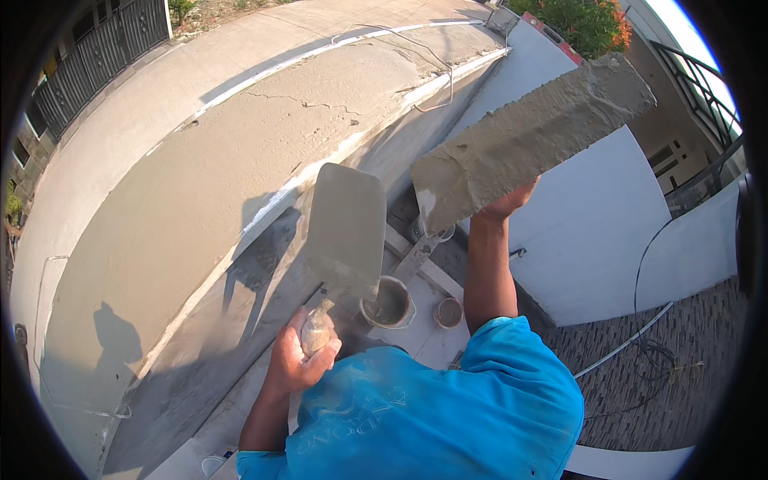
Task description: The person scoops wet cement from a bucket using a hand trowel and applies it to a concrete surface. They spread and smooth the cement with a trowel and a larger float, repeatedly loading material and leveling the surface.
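My left hand [304, 352] is wrapped round the mortar-crusted handle [317, 324] of a rectangular trowel [346, 224], its blade coated in smooth grey mortar and pointing up and away from me. My right hand [504, 204] grips a long board-like plastering float [544, 132] from below, held raised at a slant, with rough wet mortar spread along its surface. The two tools are apart. Beyond the trowel runs a plastered ledge top [192, 184] with a thin crack and a pale edge. Below the tools sit a mortar bucket [388, 304] and a small pot [448, 313].
A white bucket [424, 230] is partly hidden behind the float. A white wall [584, 256] stands at the right, with a red level [552, 34], a shrub and a railing beyond. A road and dark gate [96, 72] lie upper left. Loose cable [656, 360] hangs lower right.
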Demonstrator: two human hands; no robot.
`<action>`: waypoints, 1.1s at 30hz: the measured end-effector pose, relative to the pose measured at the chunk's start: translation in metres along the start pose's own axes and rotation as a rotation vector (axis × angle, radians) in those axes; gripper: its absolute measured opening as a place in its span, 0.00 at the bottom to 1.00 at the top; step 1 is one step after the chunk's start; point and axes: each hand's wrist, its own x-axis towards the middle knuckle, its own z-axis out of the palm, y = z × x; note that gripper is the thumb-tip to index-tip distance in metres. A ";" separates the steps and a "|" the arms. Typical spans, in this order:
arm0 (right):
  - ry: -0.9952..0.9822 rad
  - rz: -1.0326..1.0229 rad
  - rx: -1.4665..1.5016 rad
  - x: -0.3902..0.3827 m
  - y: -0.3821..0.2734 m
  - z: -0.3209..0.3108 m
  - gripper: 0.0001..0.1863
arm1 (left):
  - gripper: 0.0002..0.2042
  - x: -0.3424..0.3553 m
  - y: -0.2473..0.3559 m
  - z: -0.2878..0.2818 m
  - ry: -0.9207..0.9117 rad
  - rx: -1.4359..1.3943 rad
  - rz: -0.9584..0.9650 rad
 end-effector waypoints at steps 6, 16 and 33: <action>-0.051 -0.257 -0.134 -0.011 -0.026 -0.084 0.30 | 0.18 0.079 0.041 0.066 -0.318 -0.400 -0.253; -0.004 -0.218 -0.415 -0.016 -0.026 -0.105 0.25 | 0.18 0.110 0.053 0.114 -0.435 -0.531 -0.471; -0.466 0.302 -0.889 0.044 0.010 -0.018 0.13 | 0.17 0.107 0.167 0.044 -0.159 -0.558 -0.053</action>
